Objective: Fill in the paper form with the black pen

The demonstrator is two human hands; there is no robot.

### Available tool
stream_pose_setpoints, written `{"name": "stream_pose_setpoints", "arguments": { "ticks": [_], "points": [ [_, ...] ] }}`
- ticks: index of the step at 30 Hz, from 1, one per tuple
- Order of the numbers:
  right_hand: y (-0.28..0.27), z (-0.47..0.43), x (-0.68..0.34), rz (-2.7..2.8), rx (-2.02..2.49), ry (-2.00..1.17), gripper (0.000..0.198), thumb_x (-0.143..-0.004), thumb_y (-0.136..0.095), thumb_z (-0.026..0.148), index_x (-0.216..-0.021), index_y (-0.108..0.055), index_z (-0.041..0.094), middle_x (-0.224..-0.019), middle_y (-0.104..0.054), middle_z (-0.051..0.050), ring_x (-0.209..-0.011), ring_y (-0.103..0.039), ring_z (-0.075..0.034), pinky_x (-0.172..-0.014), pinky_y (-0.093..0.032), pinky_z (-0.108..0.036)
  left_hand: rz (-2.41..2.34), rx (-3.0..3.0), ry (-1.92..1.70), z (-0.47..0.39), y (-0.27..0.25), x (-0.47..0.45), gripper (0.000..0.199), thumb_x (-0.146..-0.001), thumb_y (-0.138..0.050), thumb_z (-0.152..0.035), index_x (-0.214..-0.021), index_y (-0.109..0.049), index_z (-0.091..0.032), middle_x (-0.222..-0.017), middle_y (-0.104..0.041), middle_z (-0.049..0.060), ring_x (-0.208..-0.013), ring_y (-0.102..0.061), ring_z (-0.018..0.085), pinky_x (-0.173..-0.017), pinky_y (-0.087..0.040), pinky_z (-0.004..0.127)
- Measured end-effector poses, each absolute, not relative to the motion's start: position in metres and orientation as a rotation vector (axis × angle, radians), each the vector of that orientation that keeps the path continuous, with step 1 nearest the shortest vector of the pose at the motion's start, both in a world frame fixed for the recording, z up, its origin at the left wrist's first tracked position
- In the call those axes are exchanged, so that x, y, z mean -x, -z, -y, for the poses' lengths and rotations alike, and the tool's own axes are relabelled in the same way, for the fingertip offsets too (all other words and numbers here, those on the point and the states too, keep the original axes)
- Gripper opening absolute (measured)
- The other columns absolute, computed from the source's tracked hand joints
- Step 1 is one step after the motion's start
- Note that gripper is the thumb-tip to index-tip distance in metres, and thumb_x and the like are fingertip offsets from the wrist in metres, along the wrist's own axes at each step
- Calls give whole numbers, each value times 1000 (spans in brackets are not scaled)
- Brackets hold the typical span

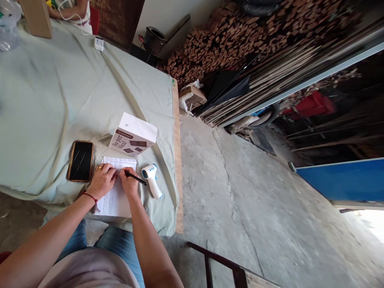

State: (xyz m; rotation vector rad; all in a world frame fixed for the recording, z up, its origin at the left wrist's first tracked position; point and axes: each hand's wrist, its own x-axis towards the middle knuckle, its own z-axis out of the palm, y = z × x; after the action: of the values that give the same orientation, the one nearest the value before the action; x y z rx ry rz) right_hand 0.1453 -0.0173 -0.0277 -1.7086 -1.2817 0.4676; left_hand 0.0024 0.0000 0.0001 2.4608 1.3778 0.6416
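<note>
The left hand (102, 180) lies flat and loose-fingered on the sheet of paper (115, 198), apparently to pin it against the cloth-covered counter (45, 100), while the right hand (129, 182) pinches a black pen (136, 178) with its tip on the sheet, as one writes. The paper sits under both hands at the counter's near edge, with a phone (81, 161) just left, a white box (133, 135) just beyond and a thermometer gun (152, 180) just right.
</note>
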Motion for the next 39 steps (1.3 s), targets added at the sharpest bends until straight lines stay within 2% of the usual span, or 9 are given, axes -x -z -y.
{"name": "stream_pose_setpoints", "arguments": {
  "ticks": [39],
  "points": [
    [31, 18, -149, 1271, 1705, -424, 16, -80, -51, 36, -75, -58, 22, -66, -62, 1, -62, -55, -15, -65, -48, -28, -1365, -2441, -648, 1, -1, -3, 18, -92, -51, -22, -97, -68, -20, -101, -59, 10, -98, -54, 26, -87, -45, 43]
  ]
}}
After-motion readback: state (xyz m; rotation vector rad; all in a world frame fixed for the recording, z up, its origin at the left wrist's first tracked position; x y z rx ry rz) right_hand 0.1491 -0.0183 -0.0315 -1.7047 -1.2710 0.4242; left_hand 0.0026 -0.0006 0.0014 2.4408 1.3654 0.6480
